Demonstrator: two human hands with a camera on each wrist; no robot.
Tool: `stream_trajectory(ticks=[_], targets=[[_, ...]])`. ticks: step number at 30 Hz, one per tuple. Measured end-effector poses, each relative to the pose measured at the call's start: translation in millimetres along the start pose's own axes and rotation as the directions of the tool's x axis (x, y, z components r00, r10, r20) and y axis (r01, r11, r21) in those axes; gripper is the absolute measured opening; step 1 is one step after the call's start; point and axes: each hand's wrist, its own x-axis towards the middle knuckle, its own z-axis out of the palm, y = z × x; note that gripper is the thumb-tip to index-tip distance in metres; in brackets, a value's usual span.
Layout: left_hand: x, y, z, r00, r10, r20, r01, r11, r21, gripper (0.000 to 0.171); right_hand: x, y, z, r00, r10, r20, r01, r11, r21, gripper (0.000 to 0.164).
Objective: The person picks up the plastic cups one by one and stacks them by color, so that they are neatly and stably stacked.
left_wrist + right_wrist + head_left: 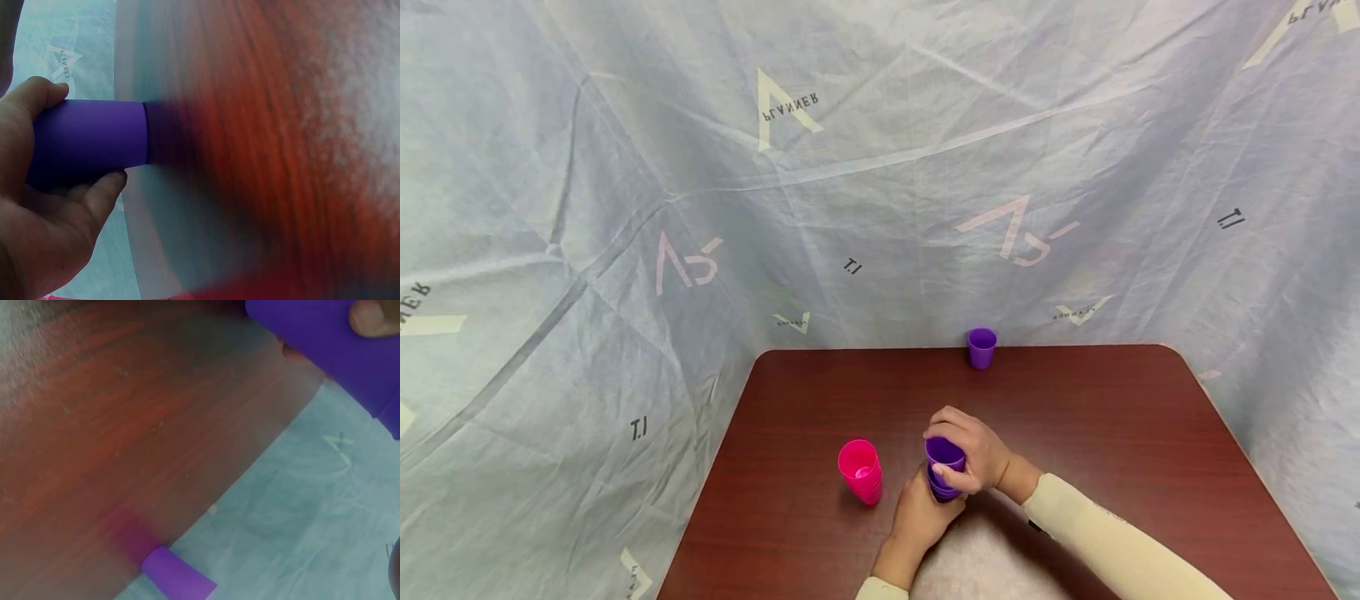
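Observation:
My left hand [922, 515] grips a stack of purple cups [943, 492] near the front middle of the table. In the left wrist view, thumb and fingers wrap the lower purple cup [94, 134], its base close over the wood. Above it, my right hand [977, 454] holds the top purple cup [946, 452] by its sides, mouth up and sitting higher than the rims below. The right wrist view catches the purple stack [325, 356] with a fingertip on its wall. Left of both hands stands a stack of pink cups [861, 471].
A single purple cup [981, 350] stands upright at the far edge of the brown table [1075, 400]; it also shows low in the right wrist view. Grey printed sheeting [880, 208] hangs behind and along the sides of the table.

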Motion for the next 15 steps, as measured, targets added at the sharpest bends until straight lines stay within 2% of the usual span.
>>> stream_trajectory(ticks=[15], targets=[[-1.0, -1.9, -0.5, 0.994, 0.102, -0.045, -0.099, 0.993, 0.061, 0.059, -19, -9, 16, 1.0, 0.003, 0.026, -0.001, 0.998, -0.06, 0.042]])
